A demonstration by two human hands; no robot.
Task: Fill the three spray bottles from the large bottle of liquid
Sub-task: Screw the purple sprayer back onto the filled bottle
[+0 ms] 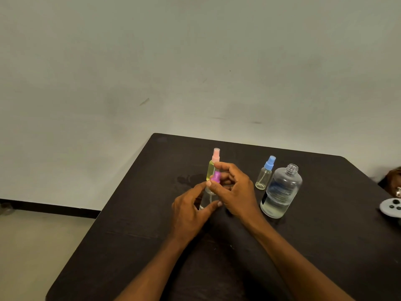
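A: What is seen at the middle of the dark table [325, 246]?

B: A small clear spray bottle [206, 200] is held upright there by both hands. The left hand [191, 216] is wrapped round its lower body, thumb and fingertips closed against the clear wall. The right hand [234, 192] is closed on the purple spray cap [216, 177] at its top, pinched between thumb and forefinger. Whether the cap is fully seated cannot be told — the neck is hidden by the fingers.

A: And the other bottles?

B: A second spray bottle with a pink cap [213, 166] is seen just behind the hands, upright, with yellowish liquid in its body. A third, with a blue cap [265, 173], stands to the right of the hands; it looks clear, and no liquid level can be made out in it.

A: Where is the large bottle?

B: The large bottle [281, 192] stands just beside the blue-capped one, nearer the camera and to its right. Its threaded neck is uncapped, a label is wrapped round its middle, and pale liquid is seen only in its lower part.

A: Anything else on the table?

B: A pale round object [390, 207] with dark spots is cut off by the right edge — what it is cannot be told. A darker patch [188, 178] is visible on the tabletop behind the left hand.
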